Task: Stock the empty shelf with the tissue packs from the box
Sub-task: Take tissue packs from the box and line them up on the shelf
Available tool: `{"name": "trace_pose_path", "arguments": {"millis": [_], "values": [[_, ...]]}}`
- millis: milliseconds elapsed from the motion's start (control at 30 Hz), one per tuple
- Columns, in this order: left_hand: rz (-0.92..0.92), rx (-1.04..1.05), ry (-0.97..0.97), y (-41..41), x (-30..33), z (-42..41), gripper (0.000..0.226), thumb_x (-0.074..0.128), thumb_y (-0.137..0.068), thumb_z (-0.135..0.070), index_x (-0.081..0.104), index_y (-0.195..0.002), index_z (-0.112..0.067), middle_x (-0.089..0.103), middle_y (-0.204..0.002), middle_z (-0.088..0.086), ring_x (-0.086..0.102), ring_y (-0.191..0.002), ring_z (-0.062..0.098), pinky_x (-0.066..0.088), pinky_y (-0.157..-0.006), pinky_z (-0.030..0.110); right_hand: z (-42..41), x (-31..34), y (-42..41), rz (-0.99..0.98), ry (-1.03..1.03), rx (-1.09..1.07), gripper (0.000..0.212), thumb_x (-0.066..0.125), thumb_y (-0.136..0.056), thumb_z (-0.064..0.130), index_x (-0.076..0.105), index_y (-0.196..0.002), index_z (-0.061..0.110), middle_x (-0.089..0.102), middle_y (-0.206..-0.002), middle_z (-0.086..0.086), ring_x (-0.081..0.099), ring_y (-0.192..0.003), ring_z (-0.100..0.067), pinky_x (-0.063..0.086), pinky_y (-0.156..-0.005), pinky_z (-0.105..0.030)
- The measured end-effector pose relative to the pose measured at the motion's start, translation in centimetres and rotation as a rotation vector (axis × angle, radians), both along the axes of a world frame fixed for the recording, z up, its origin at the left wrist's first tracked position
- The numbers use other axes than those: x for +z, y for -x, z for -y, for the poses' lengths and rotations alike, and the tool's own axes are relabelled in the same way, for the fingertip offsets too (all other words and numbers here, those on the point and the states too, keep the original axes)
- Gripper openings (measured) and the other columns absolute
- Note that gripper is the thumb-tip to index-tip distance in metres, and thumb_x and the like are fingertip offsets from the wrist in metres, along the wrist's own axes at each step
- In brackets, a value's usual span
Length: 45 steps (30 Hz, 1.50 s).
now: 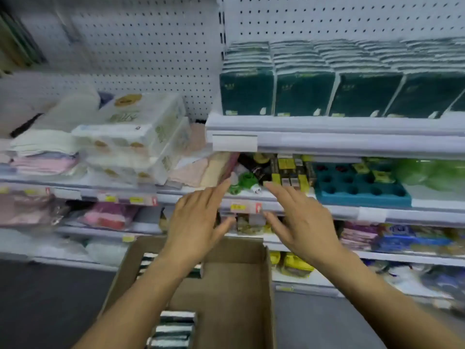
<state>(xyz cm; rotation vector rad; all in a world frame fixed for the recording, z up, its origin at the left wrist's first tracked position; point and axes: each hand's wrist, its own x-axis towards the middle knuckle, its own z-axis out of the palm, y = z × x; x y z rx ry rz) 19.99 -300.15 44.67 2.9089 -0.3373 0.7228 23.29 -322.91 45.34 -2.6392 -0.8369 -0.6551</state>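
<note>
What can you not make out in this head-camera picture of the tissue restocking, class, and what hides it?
- Print on the dark green tissue packs on the shelf: motion blur.
- Number of packs left in the cardboard box: left hand's forearm and bottom edge hide some.
- Yellow price tags: too small, blurred.

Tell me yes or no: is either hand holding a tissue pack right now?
No. The left hand and right hand are both open with straight fingers above the box, holding nothing.

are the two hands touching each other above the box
Apart. The head view shows a plain gap between the left hand and the right hand, with shelf goods visible through it, above the box.
</note>
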Motion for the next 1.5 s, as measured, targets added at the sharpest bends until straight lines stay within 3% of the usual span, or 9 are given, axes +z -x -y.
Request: {"name": "trace_pose_path", "arguments": {"millis": [167, 367, 533, 633, 800, 1033, 1300, 1433, 1500], "values": [[-0.281, 0.117, 0.017, 5.3, -7.6, -8.1, 0.073, 0.073, -0.08, -0.045, 0.046, -0.143, -0.019, 0.069, -0.113, 0.005, 0.065, -0.1, 0.029, 0.051, -0.082, 0.04, -6.5, -7.9, 3.7, -0.321, 0.101, 0.083, 0.044, 0.052, -0.09, 0.05, 0.058, -0.127, 0.029, 0.069, -0.111, 0.001, 0.069, -0.091, -0.023, 0.055, -0.065, -0.034], [-0.614, 0.3, 0.161, 9.9, -17.4, -13.4, 0.061, 0.063, -0.089, -0.041, 0.045, -0.144, -0.024, 0.065, -0.123, 0.002, 0.061, -0.108, 0.025, 0.048, -0.086, 0.036, -11.2, -17.6, 5.4, -0.663, 0.175, 0.243, 0.031, 0.044, -0.097, 0.045, 0.057, -0.122, 0.032, 0.065, -0.116, 0.006, 0.063, -0.1, -0.015, 0.054, -0.077, -0.035], [-0.799, 0.342, 0.241, 11.7, -25.7, -15.2, 0.036, 0.062, -0.093, -0.035, 0.059, -0.126, -0.022, 0.067, -0.114, 0.001, 0.063, -0.101, 0.023, 0.051, -0.082, 0.037, -14.8, -26.2, 5.6, -0.812, 0.287, 0.326, 0.025, 0.042, -0.099, 0.038, 0.057, -0.114, 0.026, 0.062, -0.111, 0.003, 0.059, -0.096, -0.015, 0.051, -0.078, -0.036], [-0.847, 0.33, 0.221, 12.3, -30.0, -15.7, 0.022, 0.063, -0.092, -0.03, 0.067, -0.113, -0.025, 0.069, -0.11, 0.0, 0.062, -0.101, 0.023, 0.05, -0.084, 0.036, -17.1, -31.0, 5.8, -0.892, 0.339, 0.356, 0.025, 0.042, -0.099, 0.036, 0.054, -0.118, 0.024, 0.058, -0.113, 0.0, 0.056, -0.1, -0.018, 0.049, -0.079, -0.037], [-0.935, 0.289, 0.08, 12.8, -34.7, -16.6, 0.031, 0.062, -0.092, -0.038, 0.063, -0.122, -0.029, 0.062, -0.126, -0.003, 0.052, -0.121, 0.021, 0.039, -0.101, 0.036, -20.1, -36.3, 6.0, -0.978, 0.36, 0.383, 0.038, 0.047, -0.099, 0.032, 0.047, -0.136, 0.025, 0.051, -0.13, -0.003, 0.049, -0.115, -0.023, 0.047, -0.087, -0.037], [-0.903, 0.105, -0.151, 12.7, -36.3, -17.3, 0.041, 0.088, -0.052, -0.038, 0.075, -0.089, -0.031, 0.071, -0.084, -0.01, 0.063, -0.087, 0.017, 0.036, -0.08, 0.033, -21.4, -38.7, 5.4, -1.016, 0.437, 0.362, 0.052, 0.054, -0.095, 0.026, 0.036, -0.144, 0.027, 0.051, -0.136, -0.002, 0.051, -0.119, -0.022, 0.049, -0.088, -0.036], [-0.974, -0.044, -0.53, 11.1, -36.2, -15.5, 0.027, 0.054, -0.095, -0.029, 0.059, -0.119, -0.021, 0.063, -0.12, 0.0, 0.039, -0.128, 0.024, 0.024, -0.102, 0.038, -20.4, -38.3, 4.8, -0.965, 0.433, 0.253, 0.031, 0.051, -0.093, 0.013, 0.054, -0.123, 0.019, 0.065, -0.112, -0.004, 0.061, -0.097, -0.021, 0.053, -0.077, -0.034], [-0.876, 0.009, -0.344, 10.4, -33.6, -15.5, 0.026, 0.076, -0.073, -0.034, 0.072, -0.098, -0.026, 0.071, -0.093, -0.004, 0.06, -0.102, 0.019, 0.031, -0.087, 0.034, -17.5, -35.5, 3.5, -0.987, 0.355, 0.142, 0.032, 0.051, -0.093, 0.02, 0.053, -0.125, 0.026, 0.064, -0.114, -0.001, 0.059, -0.1, -0.019, 0.051, -0.081, -0.034], [-0.817, 0.065, -0.237, 10.5, -32.0, -15.5, 0.029, 0.068, -0.078, -0.039, 0.07, -0.106, -0.029, 0.07, -0.094, -0.005, 0.056, -0.104, 0.018, 0.027, -0.088, 0.034, -15.9, -33.1, 3.1, -0.969, 0.292, 0.091, 0.033, 0.053, -0.093, 0.024, 0.052, -0.126, 0.029, 0.064, -0.116, 0.001, 0.058, -0.1, -0.017, 0.051, -0.081, -0.035]]}}
